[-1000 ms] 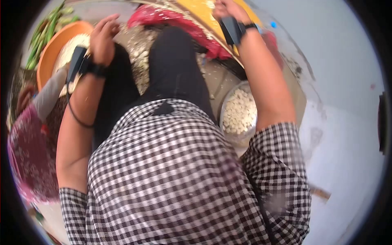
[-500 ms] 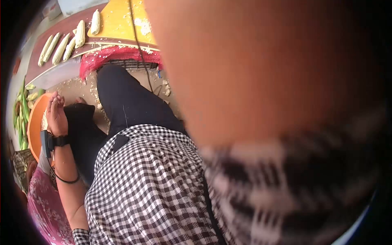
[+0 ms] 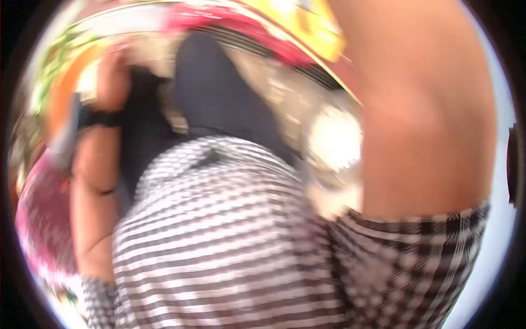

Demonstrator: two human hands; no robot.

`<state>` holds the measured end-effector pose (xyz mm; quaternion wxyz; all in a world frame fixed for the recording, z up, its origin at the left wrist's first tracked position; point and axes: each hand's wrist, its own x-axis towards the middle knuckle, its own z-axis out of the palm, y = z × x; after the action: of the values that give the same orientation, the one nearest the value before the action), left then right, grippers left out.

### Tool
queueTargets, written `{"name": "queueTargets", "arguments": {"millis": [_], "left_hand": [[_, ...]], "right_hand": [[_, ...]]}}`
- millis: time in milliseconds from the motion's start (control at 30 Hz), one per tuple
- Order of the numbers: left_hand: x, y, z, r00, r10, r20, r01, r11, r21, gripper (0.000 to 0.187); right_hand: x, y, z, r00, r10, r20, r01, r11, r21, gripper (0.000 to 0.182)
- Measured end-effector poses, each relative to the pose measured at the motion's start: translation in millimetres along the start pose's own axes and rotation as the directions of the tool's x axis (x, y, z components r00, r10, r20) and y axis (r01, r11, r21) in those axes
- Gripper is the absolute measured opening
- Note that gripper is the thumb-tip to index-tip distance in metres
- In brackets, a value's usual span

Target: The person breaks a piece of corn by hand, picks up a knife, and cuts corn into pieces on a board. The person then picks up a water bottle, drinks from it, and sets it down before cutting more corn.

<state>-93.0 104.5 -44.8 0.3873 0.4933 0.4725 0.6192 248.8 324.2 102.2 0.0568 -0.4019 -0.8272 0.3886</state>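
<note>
My left hand (image 3: 113, 77) is smeared by motion, so its finger positions and anything in them do not show. It is beside the orange tub (image 3: 57, 101), with a dark band on the wrist. My right forearm (image 3: 424, 104) rises large across the right side of the view, and its hand is beyond the top edge. A blurred yellow board (image 3: 315, 24) lies at the top, left of that forearm.
A round container of whitish contents (image 3: 334, 140) stands on the floor to my right. Red mesh (image 3: 235, 24) hangs along the board's near side. Green husks (image 3: 52, 71) lie at the far left. Pink patterned cloth (image 3: 46, 219) is at lower left.
The view has swung, so the corn cobs have left it and the whitish container has come into it. My right forearm now appears farther right. My left hand has become blurred.
</note>
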Motion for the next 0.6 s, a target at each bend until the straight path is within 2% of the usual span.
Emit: {"name": "queueTargets", "arguments": {"millis": [33, 100, 200, 267, 300, 367, 433, 467, 533, 567, 600], "left_hand": [[9.1, 40.9, -11.9, 0.992, -0.116, -0.055, 0.099, 0.964, -0.246, 0.02], [-8.3, 62.3, 13.0, 0.983, -0.083, -0.161, 0.019, 0.931, -0.365, 0.018], [-15.1, 68.4, 18.0, 0.977, -0.166, -0.133, 0.069, 0.839, -0.539, 0.018], [-31.9, 85.5, 8.1, 0.979, -0.199, -0.048, 0.146, 0.845, -0.515, 0.025], [-43.8, 96.5, 7.6, 0.972, -0.228, -0.061, 0.165, 0.841, -0.515, 0.024], [-72.4, 111.1, -1.1, 0.975, -0.219, -0.03, 0.175, 0.846, -0.504, 0.022], [-107.5, 124.0, -10.9, 0.958, -0.286, 0.007, 0.251, 0.829, -0.499, 0.025], [-125.1, 126.7, -16.9, 0.964, -0.263, 0.04, 0.242, 0.808, -0.536, 0.022], [-161.1, 136.8, -26.3, 0.935, -0.351, 0.052, 0.327, 0.795, -0.511, 0.022], [-177.9, 140.0, -35.0, 0.913, -0.398, 0.09, 0.395, 0.808, -0.438, 0.023], [-188.6, 153.4, -40.3, 0.866, -0.486, 0.117, 0.488, 0.773, -0.406, 0.021]], "right_hand": [[-12.7, -4.7, 11.9, 1.0, 0.028, 0.009, -0.029, 0.996, 0.081, 0.026], [-39.3, 3.4, 28.4, 0.996, 0.088, 0.025, -0.091, 0.979, 0.182, 0.026], [-79.9, 24.7, 46.8, 0.988, 0.146, 0.053, -0.156, 0.924, 0.348, 0.025], [-94.6, 34.4, 53.2, 0.984, 0.17, 0.061, -0.18, 0.889, 0.421, 0.024], [-137.8, 57.9, 64.8, 0.965, 0.257, 0.053, -0.232, 0.742, 0.629, 0.017], [-235.7, 116.2, 81.9, 0.886, 0.461, -0.049, -0.269, 0.599, 0.754, 0.015], [-359.6, 164.8, 86.8, 0.662, 0.75, -0.02, -0.51, 0.469, 0.721, 0.024], [-421.4, 181.9, 98.8, 0.493, 0.863, -0.11, -0.379, 0.327, 0.866, 0.02], [-523.8, 180.8, 89.7, 0.275, 0.958, -0.077, -0.346, 0.173, 0.922, 0.019], [-573.3, 177.9, 85.1, 0.161, 0.985, -0.058, -0.304, 0.106, 0.947, 0.019], [-616.7, 174.0, 72.9, 0.145, 0.987, -0.066, -0.247, 0.101, 0.964, 0.024]]}}
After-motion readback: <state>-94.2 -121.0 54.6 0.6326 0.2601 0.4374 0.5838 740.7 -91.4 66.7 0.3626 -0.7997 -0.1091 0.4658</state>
